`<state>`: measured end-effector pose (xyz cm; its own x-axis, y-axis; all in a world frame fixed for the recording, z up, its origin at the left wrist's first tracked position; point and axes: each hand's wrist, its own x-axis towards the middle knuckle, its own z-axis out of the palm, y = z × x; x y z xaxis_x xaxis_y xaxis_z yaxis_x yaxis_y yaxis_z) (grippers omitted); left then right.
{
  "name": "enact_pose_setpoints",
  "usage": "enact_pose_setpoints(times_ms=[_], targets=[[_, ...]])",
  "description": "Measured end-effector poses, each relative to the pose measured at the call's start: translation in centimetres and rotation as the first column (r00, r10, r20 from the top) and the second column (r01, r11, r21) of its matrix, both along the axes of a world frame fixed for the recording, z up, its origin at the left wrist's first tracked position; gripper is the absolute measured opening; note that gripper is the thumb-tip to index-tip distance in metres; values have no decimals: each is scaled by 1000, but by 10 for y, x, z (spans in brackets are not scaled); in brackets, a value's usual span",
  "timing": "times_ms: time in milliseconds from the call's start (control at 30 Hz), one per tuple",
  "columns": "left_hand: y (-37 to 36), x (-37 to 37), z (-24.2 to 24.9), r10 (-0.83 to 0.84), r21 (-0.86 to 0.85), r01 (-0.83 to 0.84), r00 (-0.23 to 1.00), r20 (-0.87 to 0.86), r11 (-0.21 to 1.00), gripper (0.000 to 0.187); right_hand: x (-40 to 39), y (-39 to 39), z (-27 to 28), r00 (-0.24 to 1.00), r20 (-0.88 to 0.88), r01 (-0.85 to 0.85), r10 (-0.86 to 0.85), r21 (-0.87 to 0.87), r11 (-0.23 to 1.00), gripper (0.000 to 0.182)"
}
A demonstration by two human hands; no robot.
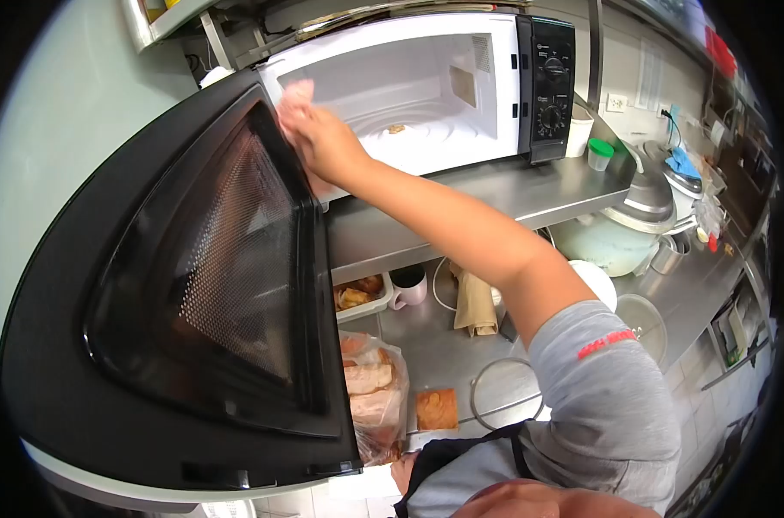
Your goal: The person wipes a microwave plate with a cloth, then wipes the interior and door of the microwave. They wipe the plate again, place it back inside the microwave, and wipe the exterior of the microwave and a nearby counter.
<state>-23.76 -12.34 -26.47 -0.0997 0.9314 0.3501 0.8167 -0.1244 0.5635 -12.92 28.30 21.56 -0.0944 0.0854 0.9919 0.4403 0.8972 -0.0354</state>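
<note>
My right hand (327,147) reaches up to the left front edge of a white microwave (392,164), its fingers closed around a pinkish cloth (295,97). The cloth presses against the frame close to the hinge side. The microwave's black door (107,259) is swung wide to the left. Inside the cavity, a small brownish scrap (396,129) lies on the floor. My left hand (403,470) is low by the counter's front edge, beside a plastic bag of bread (370,393); its fingers are mostly hidden.
The microwave stands on a steel shelf (392,233). Below are a food tub (362,298), a pink mug (408,287), a brown paper bag (476,302) and a square orange-brown piece (436,408). A green-lidded cup (599,154) and a large lidded pot (608,237) are at right.
</note>
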Motion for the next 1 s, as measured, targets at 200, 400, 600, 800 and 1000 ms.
enact_pose_setpoints(times_ms=[200, 400, 600, 800, 1000], targets=[[4, 5, 3, -4, -23, 5, 1000, 27, 1000, 17, 41, -65, 30, 957, -95, -268, 274, -647, 714, 22], [-1, -3, 42, -184, 105, 173, 978, 100, 979, 17, -5, -63, 18, 987, -29, -159, 157, -246, 956, 20], [-29, -35, 183, -99, 142, 86, 991, 86, 986, 16, 0, -84, -57, 996, 75, -9, 40, -371, 929, 24], [24, -32, 415, -28, 803, -77, 993, 116, 592, 67, -36, -188, -61, 816, -177, -567, 550, -66, 821, 28], [71, -1, 443, -121, 799, -127, 963, 242, 588, 53, -51, -134, -43, 816, -261, -525, 516, 39, 850, 12]])
